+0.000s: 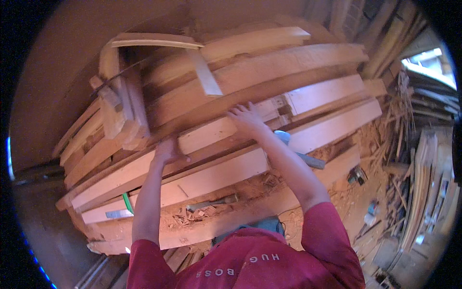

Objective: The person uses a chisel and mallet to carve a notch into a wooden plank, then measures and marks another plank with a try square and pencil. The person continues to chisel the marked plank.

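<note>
A long planed wooden beam runs from the lower left up to the right, across other timbers. My left hand grips it near its middle, the thumb on the near side and the fingertips hidden over the far edge. Farther right, my right hand lies on the same beam with the fingers spread. Close to it, the beam has a cut notch. On the near side lies a second pale beam. A light-blue rounded object shows partly behind my right forearm, close to a grey bar.
Wood chips cover the timber nearest me. A green strip and a grey flat piece lie at the left. Stacked post pieces stand at the far left. Scrap boards crowd the right side.
</note>
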Motion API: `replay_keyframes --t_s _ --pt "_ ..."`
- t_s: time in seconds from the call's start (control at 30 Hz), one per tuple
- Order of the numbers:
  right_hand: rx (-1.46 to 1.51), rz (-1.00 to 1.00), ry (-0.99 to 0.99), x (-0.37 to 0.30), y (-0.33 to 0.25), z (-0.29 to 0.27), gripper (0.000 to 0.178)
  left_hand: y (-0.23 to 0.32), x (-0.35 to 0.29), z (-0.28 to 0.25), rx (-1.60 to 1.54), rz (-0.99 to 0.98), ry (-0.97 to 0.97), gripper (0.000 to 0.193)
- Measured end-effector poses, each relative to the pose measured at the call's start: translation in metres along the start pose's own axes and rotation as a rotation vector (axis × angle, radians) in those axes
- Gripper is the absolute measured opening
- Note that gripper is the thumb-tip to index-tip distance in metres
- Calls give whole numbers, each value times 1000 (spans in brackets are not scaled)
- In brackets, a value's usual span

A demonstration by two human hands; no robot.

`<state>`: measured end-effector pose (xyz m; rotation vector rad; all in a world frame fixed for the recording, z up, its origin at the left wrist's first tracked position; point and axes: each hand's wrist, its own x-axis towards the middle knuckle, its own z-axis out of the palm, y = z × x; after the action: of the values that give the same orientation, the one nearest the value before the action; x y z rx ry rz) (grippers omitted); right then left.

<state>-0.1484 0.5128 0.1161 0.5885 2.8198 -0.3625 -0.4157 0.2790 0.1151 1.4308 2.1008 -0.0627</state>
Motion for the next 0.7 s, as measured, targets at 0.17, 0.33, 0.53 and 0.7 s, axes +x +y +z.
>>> replay_keyframes --t_s 0.17,0.33,0.53,0.7 --pt "-5 61 -297 31 -4 -13 103 14 -12 -5 24 0 84 120" --pt "79 -25 -694 61 8 -30 107 25 -18 -9 90 -9 155 111" --pt "-30 -97 -393 36 1 -41 102 -4 -42 -8 34 68 231 113" --pt "18 -107 -228 3 -8 -41 93 -92 -94 -22 14 31 61 115"
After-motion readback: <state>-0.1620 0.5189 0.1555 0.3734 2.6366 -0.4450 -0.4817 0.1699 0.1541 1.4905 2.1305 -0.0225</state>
